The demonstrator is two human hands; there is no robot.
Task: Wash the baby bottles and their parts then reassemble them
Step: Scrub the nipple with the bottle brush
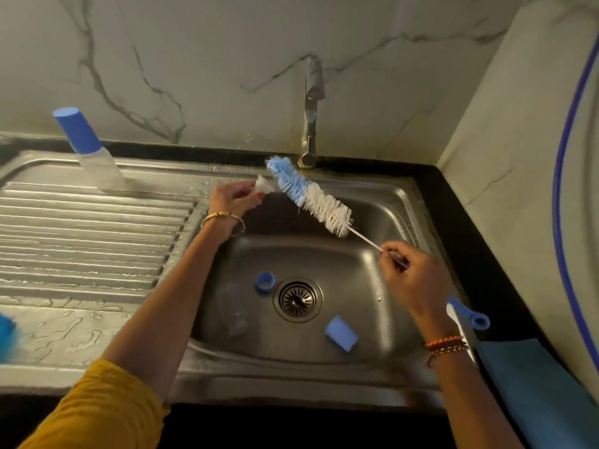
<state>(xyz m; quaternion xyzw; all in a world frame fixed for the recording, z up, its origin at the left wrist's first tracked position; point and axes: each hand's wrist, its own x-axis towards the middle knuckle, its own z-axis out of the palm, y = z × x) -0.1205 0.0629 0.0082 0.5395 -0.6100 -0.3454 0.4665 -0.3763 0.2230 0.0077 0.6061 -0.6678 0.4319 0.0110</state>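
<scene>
Both arms reach forward, the left in a yellow sleeve pushed up past the elbow. The left hand (235, 198) is raised, fingers curled and pinching a small clear teat (264, 185) at its tips, a gold bangle on the wrist. The right hand (413, 280) sits lower and nearer, thumb and fingers pinching the wire stem of a bottle brush (311, 196), beaded bands on its wrist.
</scene>
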